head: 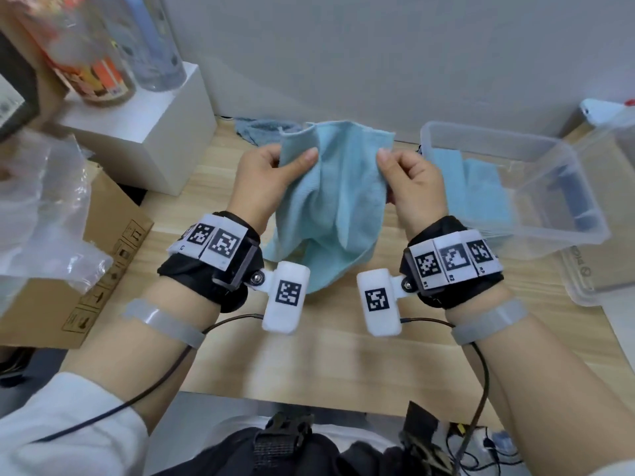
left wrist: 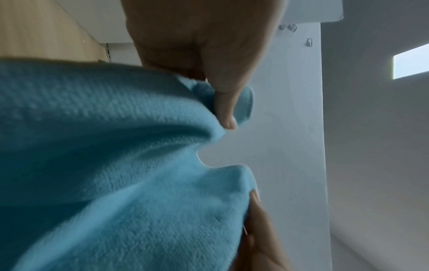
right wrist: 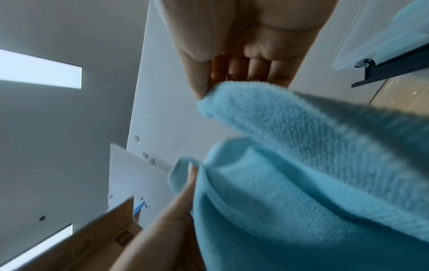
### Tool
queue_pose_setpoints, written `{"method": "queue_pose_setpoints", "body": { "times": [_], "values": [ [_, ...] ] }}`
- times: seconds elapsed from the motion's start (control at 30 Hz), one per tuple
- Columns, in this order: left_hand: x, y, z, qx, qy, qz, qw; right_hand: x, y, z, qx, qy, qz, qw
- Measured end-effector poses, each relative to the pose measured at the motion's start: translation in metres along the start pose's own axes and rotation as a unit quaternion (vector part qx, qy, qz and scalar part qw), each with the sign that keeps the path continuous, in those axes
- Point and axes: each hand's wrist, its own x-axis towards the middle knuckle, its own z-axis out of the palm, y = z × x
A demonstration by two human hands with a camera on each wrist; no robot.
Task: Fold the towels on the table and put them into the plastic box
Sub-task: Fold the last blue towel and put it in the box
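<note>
Both hands, left hand and right hand, pinch the light-blue terry towel aloft at its top edge, cloth sagging below the grip; folding just beginning, corners need finding next.

Towels in view: three. One light blue towel held up over the table, one folded blue towel inside the plastic box, one darker crumpled towel at the back edge of the table.
Plastic boxes: one clear plastic box.
Hands: two, a left hand and a right hand.
Cardboard boxes: one cardboard box.
White blocks: one white block.
Clear bottles on the block: two, blurred.
</note>
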Motion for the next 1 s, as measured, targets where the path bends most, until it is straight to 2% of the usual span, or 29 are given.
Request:
{"method": "queue_pose_setpoints", "body": {
  "times": [0.07, 0.13, 0.27, 0.37, 0.63, 0.77, 1.0],
  "values": [
    [0.002, -0.001, -0.004, -0.012, 0.028, 0.012, 0.999, -0.002, -0.007, -0.001, 0.046, 0.012, 0.008, 0.999],
    [0.0, 0.002, -0.002, -0.013, 0.024, 0.016, 0.999, -0.005, -0.013, 0.002, 0.063, -0.005, -0.002, 0.998],
    [-0.012, 0.014, 0.015, -0.003, -0.057, 0.021, 0.998, -0.01, -0.022, 0.013, 0.032, -0.057, -0.016, 0.998],
    [-0.019, 0.019, 0.024, -0.007, -0.086, 0.031, 0.996, -0.014, -0.025, 0.016, 0.027, -0.064, -0.01, 0.998],
    [-0.012, 0.016, 0.017, 0.034, -0.043, 0.025, 0.998, -0.02, -0.04, 0.005, 0.056, -0.058, -0.003, 0.997],
    [-0.02, 0.025, 0.036, 0.049, -0.106, 0.052, 0.992, -0.021, -0.044, 0.009, 0.048, -0.076, 0.024, 0.996],
    [-0.028, 0.028, 0.039, 0.007, -0.18, 0.033, 0.983, -0.028, -0.04, 0.0, 0.051, -0.085, 0.019, 0.995]
  ]
}}
